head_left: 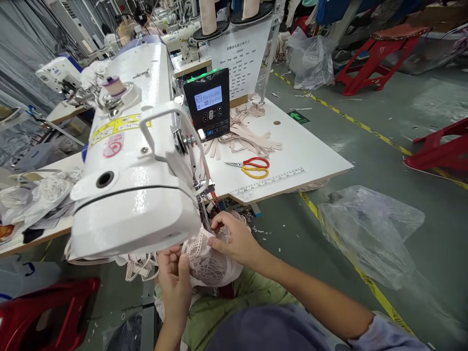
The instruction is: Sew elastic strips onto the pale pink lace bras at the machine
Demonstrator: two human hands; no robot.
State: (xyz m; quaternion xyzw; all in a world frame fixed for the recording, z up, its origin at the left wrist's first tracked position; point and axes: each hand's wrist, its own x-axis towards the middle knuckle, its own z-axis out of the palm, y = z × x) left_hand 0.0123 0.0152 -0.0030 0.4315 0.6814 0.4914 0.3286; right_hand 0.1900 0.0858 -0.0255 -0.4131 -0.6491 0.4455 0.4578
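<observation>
A pale lace bra point(210, 265) hangs below the needle end of a white sewing machine point(135, 214), above my lap. My left hand point(174, 273) pinches its left edge, thumb against curled fingers. With thumb and forefinger my right hand point(234, 239) grips the upper edge of the lace, close beside the needle bar. The machine head hides part of the cloth on the left. More pale straps point(141, 265) dangle under the machine to the left of my left hand.
On the white table point(318, 158) lie scissors point(252, 167) with red and yellow handles, a printed ruler point(268, 181) and pale elastic strips point(252, 139). A control panel point(207, 105) stands behind. Red stools point(380, 58) and plastic bags point(369, 229) are on the floor.
</observation>
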